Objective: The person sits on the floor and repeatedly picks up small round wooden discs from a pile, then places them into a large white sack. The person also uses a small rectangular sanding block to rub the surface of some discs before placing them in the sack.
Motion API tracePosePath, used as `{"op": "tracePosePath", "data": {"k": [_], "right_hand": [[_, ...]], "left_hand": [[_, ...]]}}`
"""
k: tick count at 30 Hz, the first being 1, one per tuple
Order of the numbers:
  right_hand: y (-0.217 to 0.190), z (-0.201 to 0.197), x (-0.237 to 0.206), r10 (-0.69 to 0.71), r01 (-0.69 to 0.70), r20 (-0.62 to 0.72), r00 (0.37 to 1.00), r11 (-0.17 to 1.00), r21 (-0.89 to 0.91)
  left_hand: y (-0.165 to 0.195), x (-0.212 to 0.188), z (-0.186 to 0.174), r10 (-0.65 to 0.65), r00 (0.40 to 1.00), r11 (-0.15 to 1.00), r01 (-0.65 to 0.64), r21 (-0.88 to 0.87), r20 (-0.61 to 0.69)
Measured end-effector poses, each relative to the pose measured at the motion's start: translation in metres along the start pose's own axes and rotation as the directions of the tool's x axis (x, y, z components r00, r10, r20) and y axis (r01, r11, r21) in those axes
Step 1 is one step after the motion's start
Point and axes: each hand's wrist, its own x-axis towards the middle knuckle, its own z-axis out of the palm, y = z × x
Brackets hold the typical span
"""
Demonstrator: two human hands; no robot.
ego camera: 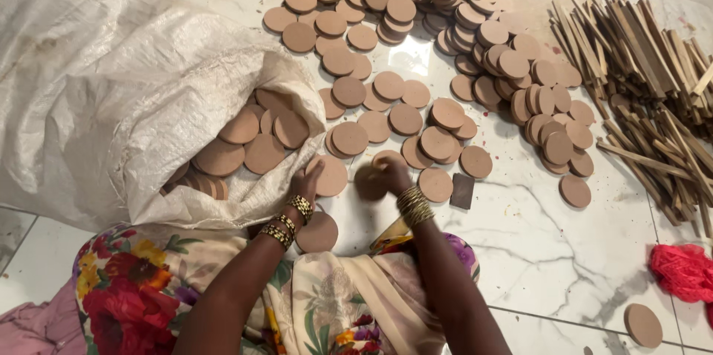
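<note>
A white woven sack [96,88] is filling the left of the frame, its mouth spilling brown wooden discs [249,143]. The left hand [306,183] is resting at the sack's lip, fingers curled on one disc [330,175]. The right hand [392,173] is gripping another disc [369,183], blurred. Loose discs [416,21] are crowding the marble floor [520,236] above; a stick pile [653,95] is bordering the right edge.
</note>
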Motion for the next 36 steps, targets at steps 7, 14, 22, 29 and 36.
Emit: {"op": "tracePosePath", "data": {"k": [7, 14, 22, 29, 36], "right_hand": [[-0.011, -0.01, 0.008, 0.304, -0.313, -0.076, 0.95, 0.922, -0.228], [-0.039, 0.012, 0.007, 0.373, -0.379, -0.085, 0.924, 0.864, -0.33], [-0.012, -0.019, 0.012, 0.392, -0.374, -0.127, 0.911, 0.916, 0.144], [-0.023, 0.004, 0.019, 0.372, -0.236, -0.098, 0.923, 0.75, 0.618], [-0.045, -0.025, 0.018, 0.297, -0.015, -0.234, 0.926, 0.648, 0.762]], "left_hand": [[-0.002, -0.001, 0.011, -0.04, 0.998, 0.988, 0.047, 0.148, -0.049], [-0.005, 0.0, 0.013, -0.029, 0.998, 0.993, 0.035, 0.11, -0.055], [-0.001, -0.005, 0.016, -0.045, 0.997, 0.989, 0.053, 0.141, -0.058], [-0.006, -0.004, 0.017, -0.023, 0.999, 0.977, 0.031, 0.21, -0.037], [-0.005, 0.0, 0.011, -0.024, 0.999, 0.979, 0.03, 0.2, -0.03]]}}
